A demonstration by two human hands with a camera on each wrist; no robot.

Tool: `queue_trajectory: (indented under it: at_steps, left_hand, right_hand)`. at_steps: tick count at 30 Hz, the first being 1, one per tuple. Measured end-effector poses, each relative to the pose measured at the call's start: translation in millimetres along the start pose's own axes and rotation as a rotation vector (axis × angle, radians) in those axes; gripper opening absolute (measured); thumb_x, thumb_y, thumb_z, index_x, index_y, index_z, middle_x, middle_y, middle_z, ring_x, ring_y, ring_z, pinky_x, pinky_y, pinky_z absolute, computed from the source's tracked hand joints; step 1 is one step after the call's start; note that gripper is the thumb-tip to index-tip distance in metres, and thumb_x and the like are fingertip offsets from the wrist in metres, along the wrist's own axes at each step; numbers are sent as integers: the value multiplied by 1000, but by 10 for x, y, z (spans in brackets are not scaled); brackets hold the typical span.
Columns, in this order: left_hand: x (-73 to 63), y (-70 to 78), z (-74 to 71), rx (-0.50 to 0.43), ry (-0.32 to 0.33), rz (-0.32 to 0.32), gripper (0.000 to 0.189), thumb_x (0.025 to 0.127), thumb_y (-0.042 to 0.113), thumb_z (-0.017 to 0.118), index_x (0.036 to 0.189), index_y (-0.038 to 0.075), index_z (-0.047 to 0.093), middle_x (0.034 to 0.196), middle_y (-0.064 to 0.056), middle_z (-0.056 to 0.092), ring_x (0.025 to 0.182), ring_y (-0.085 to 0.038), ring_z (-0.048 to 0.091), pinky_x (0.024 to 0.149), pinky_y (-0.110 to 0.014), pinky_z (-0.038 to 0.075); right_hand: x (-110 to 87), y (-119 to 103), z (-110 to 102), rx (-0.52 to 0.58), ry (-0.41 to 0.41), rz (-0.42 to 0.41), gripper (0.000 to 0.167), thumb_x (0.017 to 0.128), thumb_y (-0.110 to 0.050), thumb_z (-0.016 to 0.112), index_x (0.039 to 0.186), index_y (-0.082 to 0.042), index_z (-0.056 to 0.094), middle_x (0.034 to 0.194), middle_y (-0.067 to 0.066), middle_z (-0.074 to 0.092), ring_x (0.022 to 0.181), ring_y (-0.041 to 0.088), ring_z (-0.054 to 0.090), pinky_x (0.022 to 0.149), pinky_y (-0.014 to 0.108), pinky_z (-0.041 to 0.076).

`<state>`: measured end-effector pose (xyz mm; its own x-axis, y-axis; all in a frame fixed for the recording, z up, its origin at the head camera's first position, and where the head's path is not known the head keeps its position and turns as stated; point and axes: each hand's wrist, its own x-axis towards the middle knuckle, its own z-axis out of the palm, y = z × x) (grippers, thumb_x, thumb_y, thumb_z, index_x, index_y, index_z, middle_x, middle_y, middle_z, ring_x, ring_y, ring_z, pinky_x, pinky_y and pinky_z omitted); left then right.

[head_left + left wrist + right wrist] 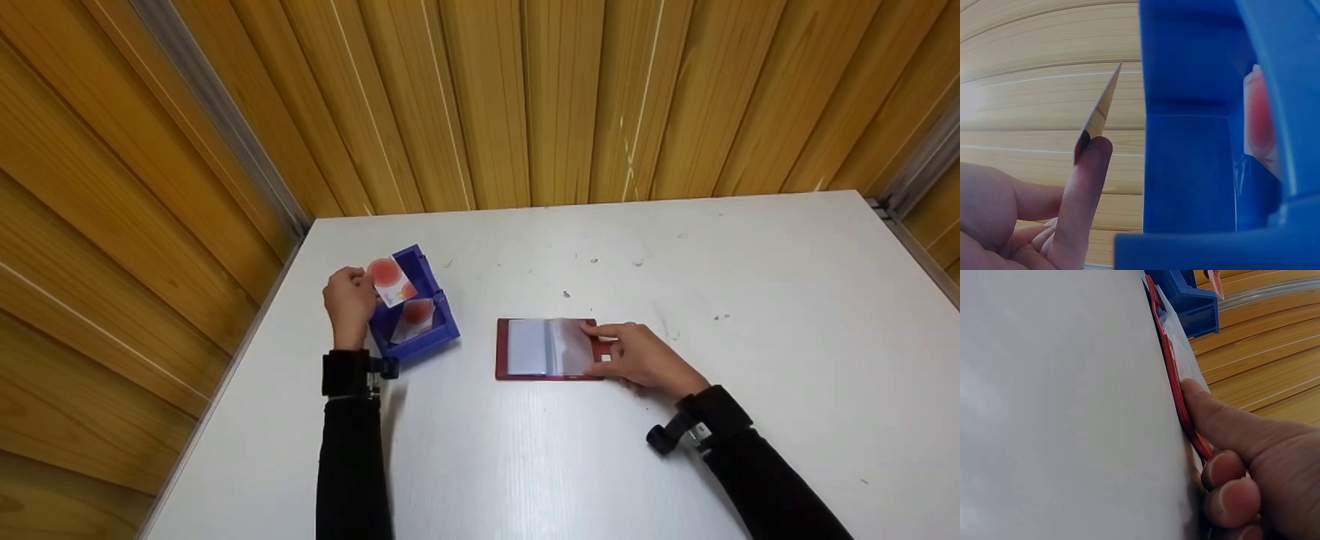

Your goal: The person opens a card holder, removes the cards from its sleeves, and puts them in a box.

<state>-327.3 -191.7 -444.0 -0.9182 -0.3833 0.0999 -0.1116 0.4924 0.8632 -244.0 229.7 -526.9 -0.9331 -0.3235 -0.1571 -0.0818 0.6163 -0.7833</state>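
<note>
My left hand (350,301) pinches a white card (390,283) with red circles by its edge, above a blue plastic box (424,346). In the left wrist view the card (1099,115) appears almost edge-on at my fingertip. Another red-and-white card (415,318) lies tilted inside the box. To the right, a red card holder (502,349) lies open on the table, showing clear plastic sleeves (528,346). My right hand (651,361) grips its right side, thumb and a finger spread across the sleeve. Seen from the right wrist, the other fingers curl by the red cover (1171,365).
A white table (525,457) with small dark scuffs carries everything. Wood-look panel walls (487,105) rise behind it and on the left. The blue box stands left of the card holder, with bare tabletop between them.
</note>
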Motion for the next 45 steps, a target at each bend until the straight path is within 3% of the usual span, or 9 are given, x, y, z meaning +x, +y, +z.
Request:
queue_trajectory:
  at_steps: [5, 11, 18, 26, 32, 37, 41, 45]
  left_hand:
    - [-13, -12, 91, 234, 52, 119, 23, 95, 3, 54, 105, -10, 70, 107, -30, 73, 102, -48, 70, 91, -56, 54]
    - [-52, -5, 216, 380, 52, 156, 19, 93, 0, 52, 77, -1, 62, 92, -29, 72, 94, -49, 70, 82, -59, 51]
    - [-117, -18, 366, 510, 1, 204, 18, 96, -1, 55, 93, -6, 72, 100, -29, 74, 95, -48, 72, 82, -58, 57]
    - [-142, -45, 452, 544, -25, 222, 16, 92, 2, 66, 85, 2, 81, 94, -22, 78, 89, -42, 74, 79, -52, 59]
    - [-180, -40, 515, 643, -27, 258, 16, 96, 3, 65, 96, -4, 80, 97, -27, 76, 90, -44, 74, 80, -53, 60]
    - [-204, -60, 548, 688, -7, 299, 15, 93, -1, 64, 93, -5, 79, 93, -27, 76, 88, -45, 74, 78, -53, 60]
    - [-210, -82, 582, 732, -28, 282, 12, 89, 6, 73, 94, -3, 79, 93, -25, 76, 87, -43, 74, 76, -53, 60]
    - [-213, -95, 616, 763, -35, 261, 21, 84, 15, 82, 96, -1, 79, 94, -24, 77, 87, -42, 75, 74, -53, 60]
  right_hand:
    - [-6, 6, -11, 4, -4, -8, 79, 83, -31, 88, 152, -18, 52, 59, -1, 56, 37, 11, 45, 39, 32, 46]
    - [-6, 13, -10, 27, -4, -18, 78, 83, -31, 88, 152, -18, 53, 58, -2, 55, 37, 10, 44, 38, 29, 45]
    - [-11, 17, -12, 20, -4, -19, 77, 84, -30, 87, 152, -19, 54, 60, -1, 56, 37, 11, 44, 39, 29, 45]
    - [-14, -1, -1, 21, -2, -5, 79, 83, -32, 88, 152, -19, 53, 60, 0, 56, 38, 12, 45, 39, 30, 45]
    - [-16, 5, -8, 10, 2, -14, 79, 82, -31, 89, 152, -18, 53, 59, -1, 55, 37, 11, 45, 39, 30, 46]
    - [-11, 2, -11, 16, 2, -24, 78, 83, -31, 88, 152, -19, 53, 55, -2, 53, 36, 11, 45, 38, 31, 46]
    - [-9, 1, -11, 4, 0, -27, 78, 83, -31, 88, 152, -18, 53, 55, -3, 53, 36, 10, 45, 38, 31, 46]
    - [-7, 1, -8, 8, -1, -14, 79, 82, -32, 89, 152, -19, 53, 55, -2, 53, 36, 11, 45, 38, 30, 45]
